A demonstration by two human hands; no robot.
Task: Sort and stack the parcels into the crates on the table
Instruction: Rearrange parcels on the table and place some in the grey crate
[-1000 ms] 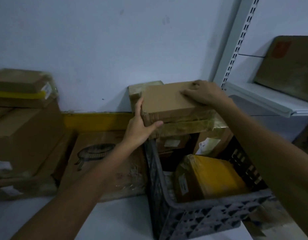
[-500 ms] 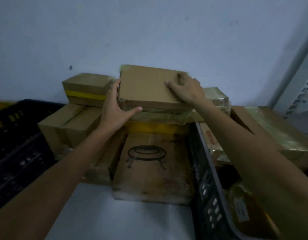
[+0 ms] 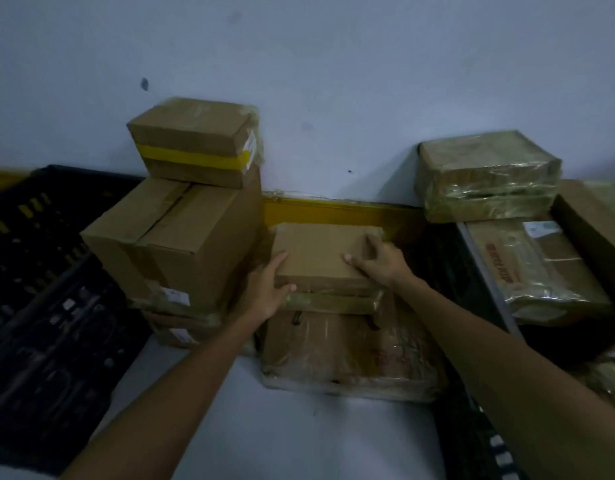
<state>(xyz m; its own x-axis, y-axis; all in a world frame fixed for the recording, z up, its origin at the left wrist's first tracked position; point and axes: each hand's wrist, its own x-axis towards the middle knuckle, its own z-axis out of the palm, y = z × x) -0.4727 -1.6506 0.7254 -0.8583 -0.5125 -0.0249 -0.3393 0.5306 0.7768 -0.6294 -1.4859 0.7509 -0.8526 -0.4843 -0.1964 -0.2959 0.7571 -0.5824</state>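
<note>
We note both hands clamped on the brown parcel (image 3: 320, 252) — left hand (image 3: 268, 292), right hand (image 3: 382, 259) — atop the flat wrapped box (image 3: 347, 355).

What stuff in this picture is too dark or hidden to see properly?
Head view:
- Left crate: too dark inside to tell what it holds.
- Big flat box: its print is mostly hidden by the parcel that the left hand and right hand hold.
- White label on the left box: too small and blurred to read.
- Right crate: cut off by the right and bottom edges.
</note>
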